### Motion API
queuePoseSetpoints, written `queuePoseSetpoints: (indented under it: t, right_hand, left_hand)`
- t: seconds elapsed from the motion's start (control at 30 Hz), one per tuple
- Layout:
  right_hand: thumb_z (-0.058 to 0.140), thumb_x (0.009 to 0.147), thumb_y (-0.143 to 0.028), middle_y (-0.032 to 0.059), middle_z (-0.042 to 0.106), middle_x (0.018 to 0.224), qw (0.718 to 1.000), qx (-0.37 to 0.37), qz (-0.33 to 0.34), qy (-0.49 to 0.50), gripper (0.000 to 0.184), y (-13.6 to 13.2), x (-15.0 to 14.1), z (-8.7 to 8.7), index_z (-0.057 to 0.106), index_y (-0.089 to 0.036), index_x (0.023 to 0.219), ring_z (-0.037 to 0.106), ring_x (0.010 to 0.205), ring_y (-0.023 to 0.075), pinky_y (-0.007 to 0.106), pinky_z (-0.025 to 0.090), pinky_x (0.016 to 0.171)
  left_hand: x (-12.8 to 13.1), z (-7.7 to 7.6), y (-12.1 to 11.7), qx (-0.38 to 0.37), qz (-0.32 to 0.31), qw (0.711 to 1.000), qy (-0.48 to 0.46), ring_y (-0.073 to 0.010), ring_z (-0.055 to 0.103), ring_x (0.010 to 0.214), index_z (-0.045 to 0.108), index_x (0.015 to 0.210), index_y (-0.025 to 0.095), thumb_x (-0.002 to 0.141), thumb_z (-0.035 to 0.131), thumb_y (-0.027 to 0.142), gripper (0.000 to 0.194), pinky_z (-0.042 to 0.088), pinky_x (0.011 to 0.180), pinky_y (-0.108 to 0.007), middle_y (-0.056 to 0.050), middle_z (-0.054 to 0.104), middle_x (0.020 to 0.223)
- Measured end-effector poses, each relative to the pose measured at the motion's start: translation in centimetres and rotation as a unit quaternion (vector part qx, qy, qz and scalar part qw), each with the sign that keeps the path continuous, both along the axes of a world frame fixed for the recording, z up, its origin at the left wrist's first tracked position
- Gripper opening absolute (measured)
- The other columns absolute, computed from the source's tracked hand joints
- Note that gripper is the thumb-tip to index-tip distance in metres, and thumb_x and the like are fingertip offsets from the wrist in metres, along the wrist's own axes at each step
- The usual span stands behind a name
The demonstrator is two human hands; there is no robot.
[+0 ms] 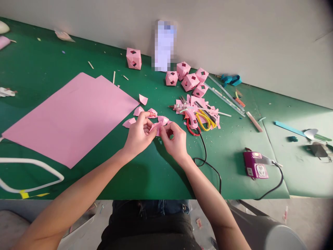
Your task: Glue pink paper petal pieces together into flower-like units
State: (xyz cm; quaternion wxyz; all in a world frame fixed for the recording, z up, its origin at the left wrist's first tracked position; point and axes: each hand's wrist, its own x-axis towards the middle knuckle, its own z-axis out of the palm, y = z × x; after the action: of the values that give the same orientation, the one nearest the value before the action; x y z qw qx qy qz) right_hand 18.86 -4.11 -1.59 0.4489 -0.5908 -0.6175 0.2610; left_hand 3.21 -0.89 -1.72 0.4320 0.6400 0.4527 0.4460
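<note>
Between my two hands is a small folded pink paper piece [156, 128]. My left hand [140, 133] pinches it from the left, fingers curled, while the fingertips of my right hand [174, 139] grip its right side. Just beyond my fingers lie several more folded pink pieces [163, 120], one of them farther off [143, 99]. Part of the held piece is covered by my fingers. A glue gun [191, 116] rests to the right on pink paper scraps, with red-handled and yellow-handled scissors [204, 120] beside it.
Large pink sheets [70, 118] cover the table's left side. Several pink paper polyhedra [190, 82] stand near the wall, by a blurred phone-like object [164, 45]. Clear glue sticks [226, 95] lie farther right. A purple power socket [256, 165] with a cord is at right front.
</note>
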Motion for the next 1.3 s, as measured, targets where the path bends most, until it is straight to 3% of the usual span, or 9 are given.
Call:
queuePoseSetpoints:
  t: [0.5,0.83,1.0,1.1,1.3]
  right_hand:
    - [0.060,0.095,-0.034,-0.0004,0.062,0.070,1.000,-0.009,-0.017,-0.017,0.027,0.2,-0.3,-0.3,0.048,-0.026,0.072,0.052,0.062,0.0144,0.029,0.044,0.062]
    - [0.059,0.103,-0.042,0.0075,0.074,0.094,0.989,0.003,-0.010,-0.147,0.023,-0.2,-0.1,-0.4,0.068,-0.024,0.092,0.060,0.073,0.0163,0.028,0.042,0.063]
    - [0.049,0.105,-0.034,0.0088,0.075,0.102,0.995,0.015,-0.030,-0.089,0.024,-0.2,0.1,0.0,0.070,-0.022,0.104,0.062,0.073,0.0168,0.029,0.045,0.064]
    - [0.049,0.106,-0.040,0.0070,0.074,0.096,0.999,-0.005,-0.039,-0.033,0.027,0.0,0.4,0.0,0.068,-0.023,0.100,0.063,0.073,0.0170,0.030,0.046,0.065]
    - [0.062,0.101,-0.043,0.0026,0.073,0.084,0.998,-0.030,0.047,-0.011,0.022,0.4,1.0,-0.2,0.068,-0.024,0.092,0.059,0.070,0.0163,0.031,0.044,0.066]
  left_hand:
    - [0.0,-0.1,0.0,0.003,-0.004,1.000,-0.002,-0.0137,0.071,0.065,0.053,0.119,0.022,0.093,0.074,0.033,0.035,0.058,0.060,-0.024,0.004,0.068,0.075]
    - [-0.3,0.0,0.5,0.011,0.030,0.999,0.030,-0.0148,0.073,0.068,0.053,0.114,0.024,0.091,0.076,0.040,0.036,0.059,0.062,-0.024,0.004,0.069,0.078]
    - [-0.6,0.5,0.6,0.027,0.052,0.998,0.037,-0.0131,0.070,0.068,0.053,0.114,0.024,0.094,0.074,0.042,0.034,0.057,0.063,-0.023,0.004,0.068,0.078]
    - [-0.6,0.6,0.6,0.029,0.046,0.998,0.035,-0.0133,0.070,0.069,0.053,0.115,0.023,0.093,0.074,0.040,0.035,0.058,0.065,-0.023,0.004,0.068,0.078]
    - [-0.5,0.3,0.3,0.031,-0.004,0.999,0.030,-0.0138,0.071,0.066,0.054,0.120,0.023,0.092,0.072,0.032,0.034,0.058,0.062,-0.024,0.003,0.070,0.080]
